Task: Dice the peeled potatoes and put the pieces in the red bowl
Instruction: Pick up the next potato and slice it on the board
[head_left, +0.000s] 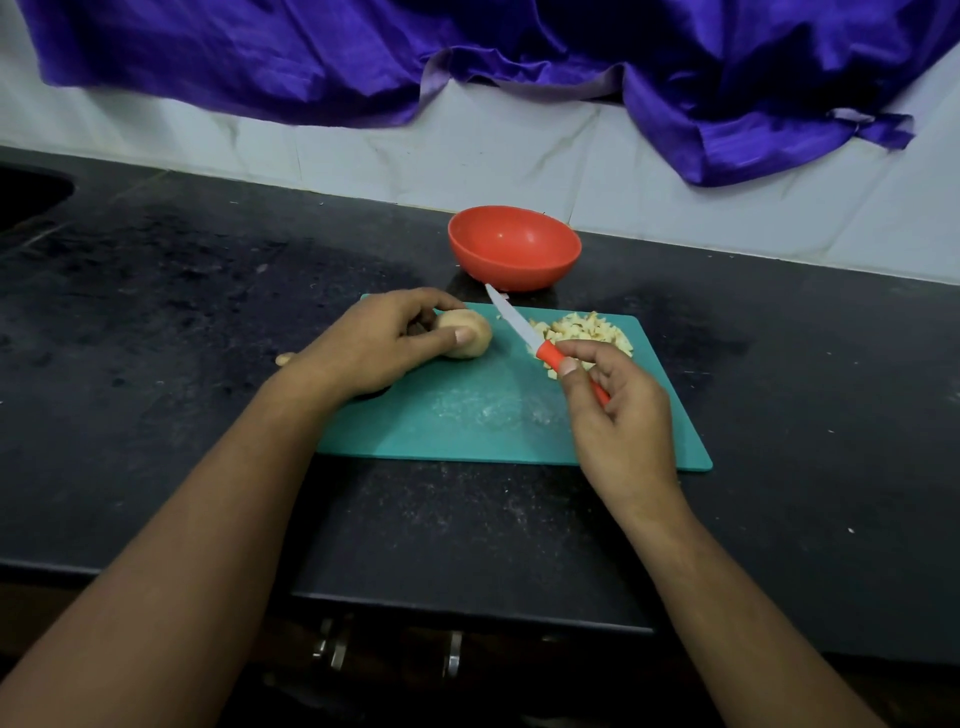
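Observation:
A teal cutting board (467, 415) lies on the black counter. My left hand (374, 345) grips a whole peeled potato (470, 332) on the board's far left part, thumb on top of it. My right hand (618, 415) holds a knife (524, 332) by its red handle, the blade raised and pointing toward the red bowl (514, 247). A pile of diced potato (589, 332) sits on the board's far right part, just behind my right hand. The red bowl stands behind the board, and no pieces show inside it.
A small pale scrap (284, 358) lies on the counter left of the board. A white tiled wall (363, 150) runs behind the counter, with purple cloth (519, 57) hanging over it. A dark sink edge (26, 197) shows at far left. Cabinet handles (452, 654) sit below the counter's front edge.

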